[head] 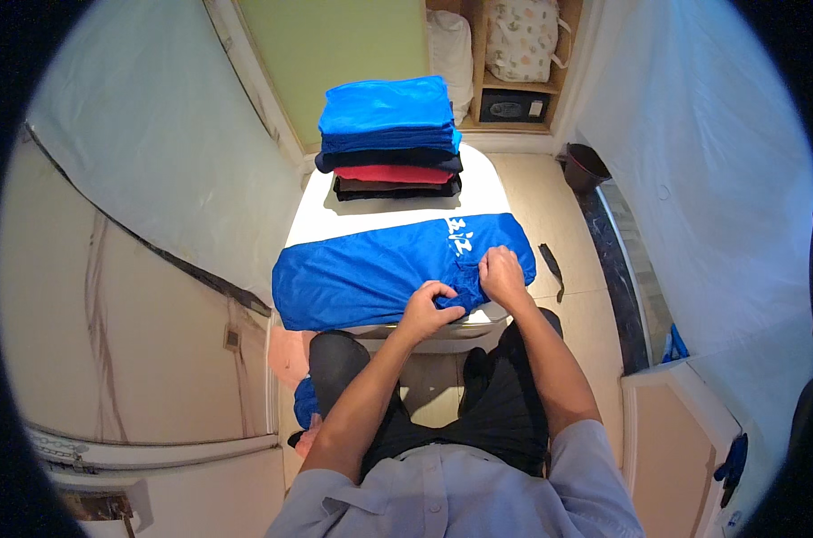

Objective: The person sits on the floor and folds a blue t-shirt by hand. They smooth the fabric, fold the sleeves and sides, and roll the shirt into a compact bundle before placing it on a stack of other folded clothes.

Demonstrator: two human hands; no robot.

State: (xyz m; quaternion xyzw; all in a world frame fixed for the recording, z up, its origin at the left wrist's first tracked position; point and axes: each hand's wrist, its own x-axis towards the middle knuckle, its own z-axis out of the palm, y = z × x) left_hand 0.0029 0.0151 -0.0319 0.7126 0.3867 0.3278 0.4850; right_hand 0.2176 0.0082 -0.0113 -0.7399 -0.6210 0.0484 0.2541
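Observation:
A blue garment (359, 272) with white printed writing lies folded into a long strip across the near end of a white table (305, 218). Its fabric is bunched up at the near edge, right of the middle. My left hand (428, 313) has thumb and fingers around that gathered cloth. Just to the right, my right hand (502, 272) is closed on the same garment, below the writing. Behind it stands a stack of folded clothes (393, 141), bright blue on top, with navy, red, brown and black layers beneath.
Translucent plastic sheeting hangs at left (177, 134) and right (702, 168). A dark bin (584, 168) and a black strip (551, 269) are on the floor to the right. Pink and blue cloth (305, 403) lies by my left leg. Behind, a wooden cabinet (477, 101) holds a black safe (514, 106).

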